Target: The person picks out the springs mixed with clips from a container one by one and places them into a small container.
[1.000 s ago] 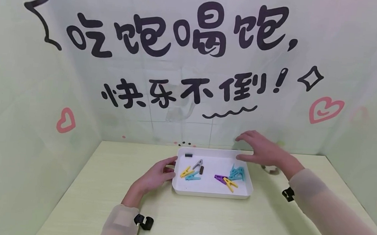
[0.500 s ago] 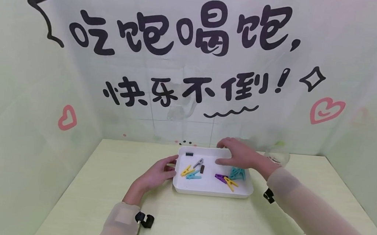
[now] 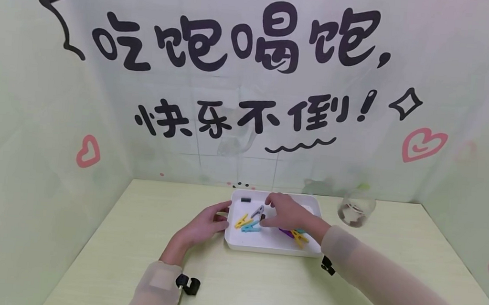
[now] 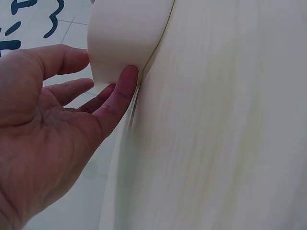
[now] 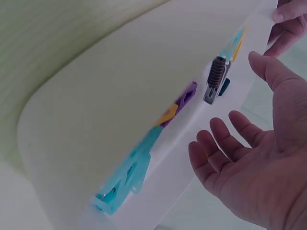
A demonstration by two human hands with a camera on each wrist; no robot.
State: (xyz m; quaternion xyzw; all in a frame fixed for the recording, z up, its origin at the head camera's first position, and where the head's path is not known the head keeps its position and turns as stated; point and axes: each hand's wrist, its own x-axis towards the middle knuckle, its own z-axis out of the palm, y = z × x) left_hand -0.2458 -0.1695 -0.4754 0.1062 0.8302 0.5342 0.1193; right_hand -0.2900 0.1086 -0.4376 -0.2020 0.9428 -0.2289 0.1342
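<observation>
A shallow white tray [image 3: 271, 251] holds several plastic clothespins and two small dark ridged cylinders. My left hand [image 3: 202, 223] rests its fingertips against the tray's left outer wall. My right hand [image 3: 287, 213] hovers over the tray's middle, fingers loosely bent and holding nothing, close to one dark ridged cylinder [image 5: 217, 72]. The other dark cylinder [image 3: 246, 200] lies at the back left. Near the left hand are a grey clothespin [image 3: 258, 211], a yellow clothespin [image 3: 243, 221] and a blue clothespin [image 3: 251, 227]. A purple clothespin [image 5: 187, 95] and teal clothespins [image 5: 127, 177] are partly hidden by the right hand in the head view.
To the right of the tray stands a clear glass jar [image 3: 356, 208] with dark pieces in it. The pale wooden table [image 3: 234, 285] meets a printed white curtain [image 3: 162, 160] at the back and sides.
My right hand has moved left and down from the tray's back right corner to over its middle, bringing the glass jar into view. My left hand has stayed at the tray's left side.
</observation>
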